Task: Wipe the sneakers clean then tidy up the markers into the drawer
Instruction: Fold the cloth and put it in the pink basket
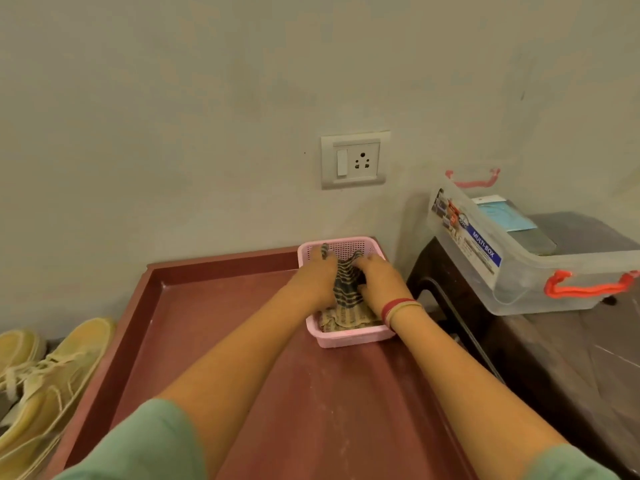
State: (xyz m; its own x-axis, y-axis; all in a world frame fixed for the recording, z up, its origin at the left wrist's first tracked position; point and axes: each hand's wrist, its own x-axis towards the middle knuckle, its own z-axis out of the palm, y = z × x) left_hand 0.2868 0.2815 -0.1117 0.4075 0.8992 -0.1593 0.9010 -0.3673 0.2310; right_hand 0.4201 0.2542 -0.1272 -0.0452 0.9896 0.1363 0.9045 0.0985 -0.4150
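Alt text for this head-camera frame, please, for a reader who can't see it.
The left hand and right hand grip a striped cloth in a pink basket on a reddish-brown table. Yellow sneakers lie left of the table; a clear box sits to the right.

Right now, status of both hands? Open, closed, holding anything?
Left hand: holding the striped cloth in the pink basket.
Right hand: holding the same cloth.

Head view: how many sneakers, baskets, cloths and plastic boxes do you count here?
Sneakers: 2
Basket: 1
Cloth: 1
Box: 1
Total: 5
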